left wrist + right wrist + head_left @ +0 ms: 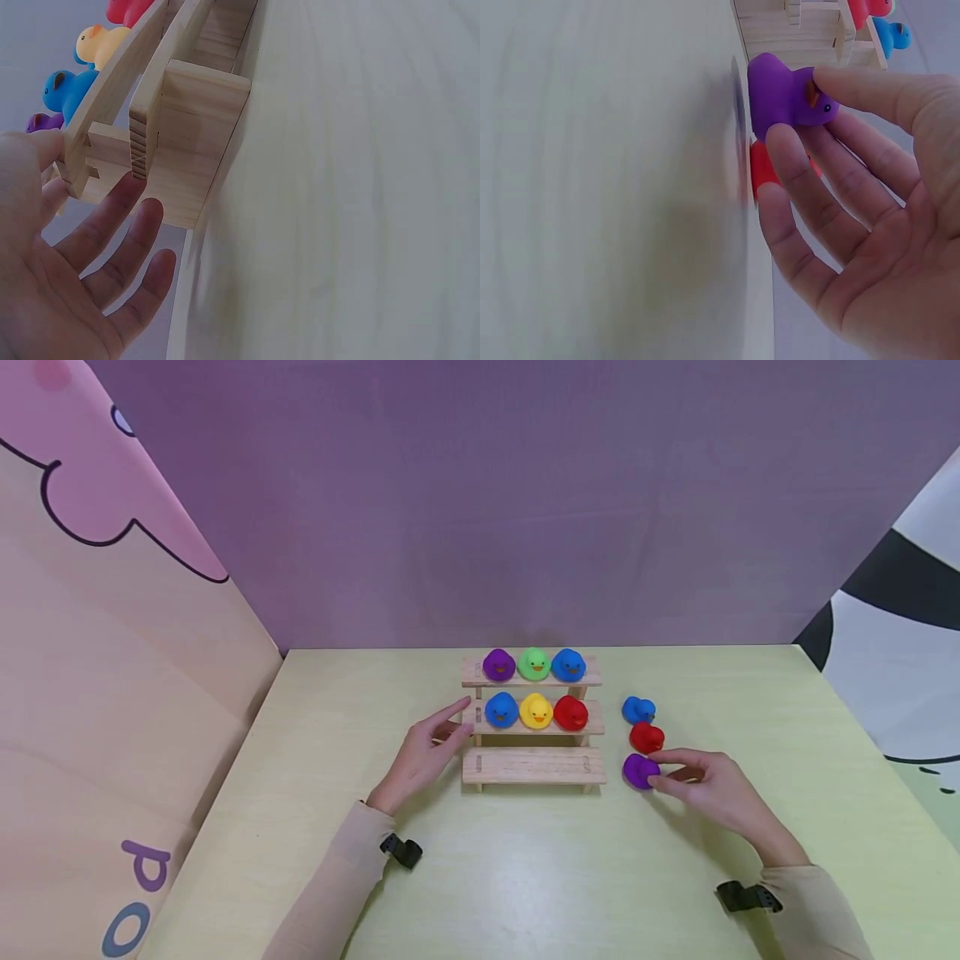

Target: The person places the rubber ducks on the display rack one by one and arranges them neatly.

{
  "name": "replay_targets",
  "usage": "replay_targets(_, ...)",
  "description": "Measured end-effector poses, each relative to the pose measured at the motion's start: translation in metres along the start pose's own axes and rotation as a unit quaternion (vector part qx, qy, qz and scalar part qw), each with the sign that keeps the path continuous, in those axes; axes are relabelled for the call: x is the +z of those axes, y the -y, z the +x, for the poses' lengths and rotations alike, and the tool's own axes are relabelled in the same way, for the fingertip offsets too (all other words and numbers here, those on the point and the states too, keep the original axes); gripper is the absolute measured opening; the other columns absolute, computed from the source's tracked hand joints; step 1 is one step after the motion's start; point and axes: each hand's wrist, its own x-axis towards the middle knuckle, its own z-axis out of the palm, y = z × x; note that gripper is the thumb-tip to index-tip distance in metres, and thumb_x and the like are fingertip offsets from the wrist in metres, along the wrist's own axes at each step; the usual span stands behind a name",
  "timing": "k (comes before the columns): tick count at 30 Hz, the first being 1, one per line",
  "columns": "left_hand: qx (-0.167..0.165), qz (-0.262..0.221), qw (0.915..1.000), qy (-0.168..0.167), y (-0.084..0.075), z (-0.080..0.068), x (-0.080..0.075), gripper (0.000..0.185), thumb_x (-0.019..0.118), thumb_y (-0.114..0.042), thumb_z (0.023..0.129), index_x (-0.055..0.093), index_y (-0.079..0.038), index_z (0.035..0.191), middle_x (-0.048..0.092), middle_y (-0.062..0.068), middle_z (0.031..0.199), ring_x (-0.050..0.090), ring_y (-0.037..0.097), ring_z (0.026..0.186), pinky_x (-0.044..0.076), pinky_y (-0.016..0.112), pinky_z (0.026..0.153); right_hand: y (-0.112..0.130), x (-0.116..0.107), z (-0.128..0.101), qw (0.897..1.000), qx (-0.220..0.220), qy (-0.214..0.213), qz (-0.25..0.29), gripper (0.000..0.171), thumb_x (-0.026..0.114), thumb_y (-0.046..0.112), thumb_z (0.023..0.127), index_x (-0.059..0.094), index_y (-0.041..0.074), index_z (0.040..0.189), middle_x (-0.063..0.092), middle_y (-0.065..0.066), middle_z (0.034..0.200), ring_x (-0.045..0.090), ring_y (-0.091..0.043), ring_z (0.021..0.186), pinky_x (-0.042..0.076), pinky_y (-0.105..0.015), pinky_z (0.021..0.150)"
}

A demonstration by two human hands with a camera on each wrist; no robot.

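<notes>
The pale green table (525, 877) holds a small wooden rack with three steps (531, 727). The top step of the rack has three rubber ducks in a row: a purple one (498, 665), a green one (534, 663) and a blue one (568, 665). The middle step is full too, with a blue duck (501, 710), a yellow duck (536, 711) and a red duck (571, 712). The bottom step (532, 766) is bare, so about two thirds looks done. Right of the rack, three loose ducks wait on the table: blue (638, 709), red (646, 737) and purple (640, 771). The left hand (424, 755) is flat and loose, fingers touching the rack's left end. The right hand (708, 787) pinches the loose purple duck, which sits on the table.
</notes>
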Motion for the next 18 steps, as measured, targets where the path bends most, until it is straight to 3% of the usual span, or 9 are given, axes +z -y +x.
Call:
replay_targets(12,0.003,-0.001,1.0000,0.002,0.0000,0.0000,-0.0004,0.049,0.062,-0.042,0.109,0.053,-0.038,0.157,0.079,0.004,0.119,0.071,0.020,0.104,0.057,0.034,0.084,0.0068,-0.0054,-0.0012,1.000,0.003,-0.012,0.002,0.046,0.080,0.033,0.097,0.073,0.005,0.133,0.075,-0.020,0.128,0.075,-0.029,0.101,0.057,-0.025,0.075)
replay_targets(18,0.001,0.000,1.0000,0.002,0.0003,0.0006,-0.0002,0.049,0.061,-0.041,0.109,0.054,-0.038,0.157,0.079,0.003,0.120,0.071,0.019,0.105,0.058,0.034,0.086,0.0094,-0.0061,-0.0018,1.000,-0.004,-0.025,0.001,0.044,0.081,0.034,0.096,0.075,0.007,0.130,0.076,-0.018,0.125,0.073,-0.021,0.095,0.057,-0.024,0.074)
